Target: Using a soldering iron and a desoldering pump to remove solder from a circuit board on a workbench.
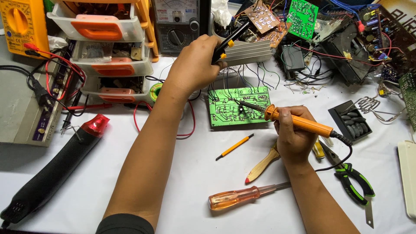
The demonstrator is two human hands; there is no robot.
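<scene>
a view from above of two bare hands soldering at a cluttered white counter (182,182). the right hand (294,136) holds an orange-handled soldering iron (299,122), fingers clamped around the grip, with the dark tip touching the middle of a green circuit board (238,106). the left hand (195,65) reaches up behind the board, fingers closed on a black tool with yellow bands (229,41), likely a desoldering pump, held against a silver finned heat sink (249,53) that joins the board's far edge.

the board lies flat near the centre of the counter, solder side up, just in front of the heat sink. it is bright green with pale traces and many small silver joints, and thin dark wires run from its far edge.

to do this step well, it seems wise to keep the tip steady on one joint only, hold it just long enough for the solder to flow, and keep the left hand bracing the heat sink so the board does not slide. the iron's cord (342,151) should stay slack.

around the hands: a small yellow-and-black pencil-like tool (234,146), a wooden-handled tool (262,164), an amber-handled screwdriver (236,197), green-handled pliers (353,177), a black and red heat gun (56,167) at left, stacked clear drawers with orange pulls (102,43), and loose circuit boards (281,17) at the back.
</scene>
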